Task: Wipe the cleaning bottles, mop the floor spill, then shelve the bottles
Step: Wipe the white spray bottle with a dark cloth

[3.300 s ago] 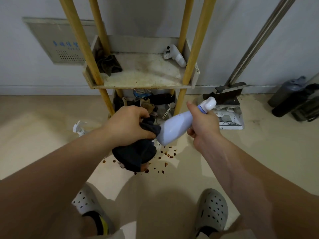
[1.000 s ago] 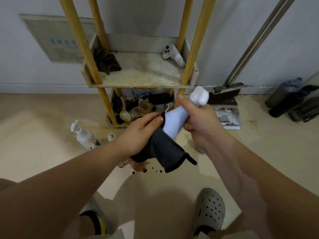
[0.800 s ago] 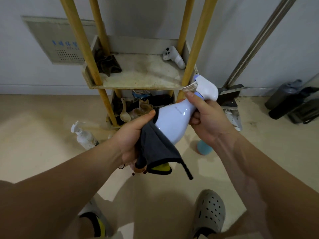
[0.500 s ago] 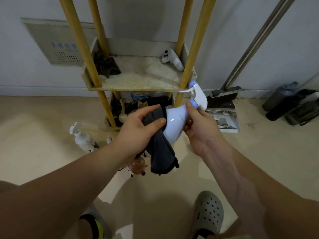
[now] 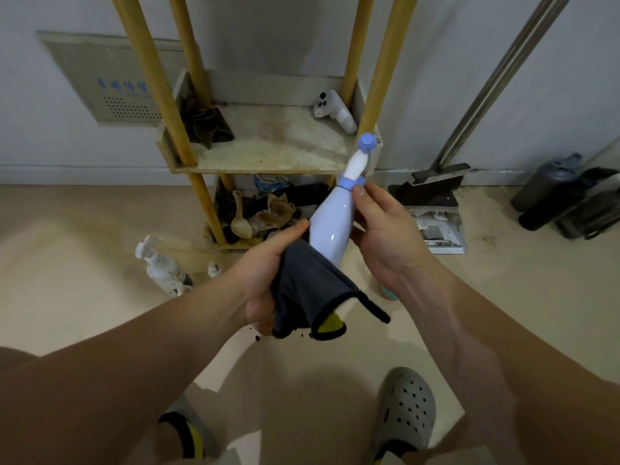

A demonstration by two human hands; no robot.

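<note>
My right hand [image 5: 385, 239] grips a pale blue and white spray bottle [image 5: 333, 223] by its neck and body, nozzle pointing up and away. My left hand [image 5: 268, 273] holds a dark grey cloth [image 5: 308, 293] wrapped against the bottle's lower part; a yellow patch shows on the cloth's hanging corner. A dirty white pump bottle [image 5: 161, 266] stands on the floor to the left, with a small white bottle [image 5: 213, 268] beside it. Dark spill spots [image 5: 258, 337] peek out below the cloth. A light blue object [image 5: 387, 293] on the floor is mostly hidden behind my right wrist.
A yellow-posted shelf rack [image 5: 268, 152] stands against the wall; its upper tray holds a brown rag [image 5: 208, 127] and a white controller [image 5: 333, 114], its lower tray is cluttered. A dustpan with long handle [image 5: 432, 203] leans at right, dark bottles [image 5: 553, 193] beyond. My shoes [image 5: 404, 411] stand below.
The spray bottle has turned more upright, its nozzle now pointing up. My left hand slid the cloth down to the bottle's lower part, and the cloth hangs lower.
</note>
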